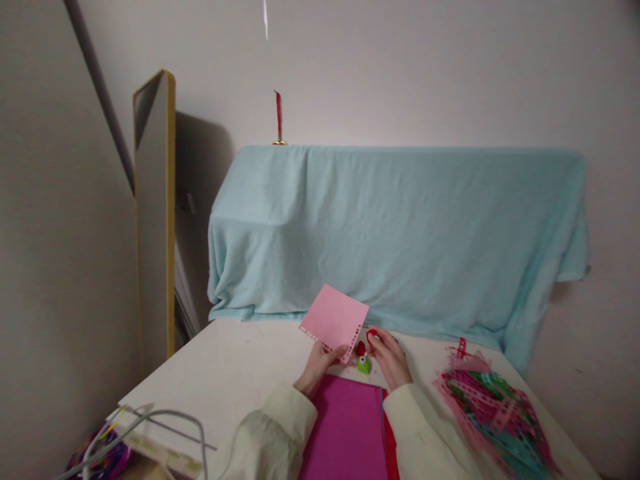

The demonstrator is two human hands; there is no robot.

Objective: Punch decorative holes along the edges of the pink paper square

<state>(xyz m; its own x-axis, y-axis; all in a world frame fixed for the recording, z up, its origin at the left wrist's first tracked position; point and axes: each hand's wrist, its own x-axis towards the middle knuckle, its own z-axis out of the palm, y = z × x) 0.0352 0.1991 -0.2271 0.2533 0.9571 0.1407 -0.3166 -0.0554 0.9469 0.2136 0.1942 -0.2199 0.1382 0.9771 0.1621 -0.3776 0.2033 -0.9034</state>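
Observation:
My left hand [324,365] grips a pink sheet [334,317] by its near corner, thumb on top. Small punched holes run along the sheet's two near edges. To its right, my right hand [390,357] has its fingers closed on a small red object [371,336], mostly covered, whose kind I cannot make out. Between the hands on the white table sits a small green object [364,364] with a white eye-like spot, and a dark red piece [361,348] shows just behind it. Tiny pink bits are scattered around there.
Magenta sheets [345,427] lie in front of me, with a red sheet [391,433] beneath at the right. A pile of punched coloured strips [495,413] covers the right side. A grey cable [170,415] loops at the left edge. Behind hangs a light blue cloth [400,233].

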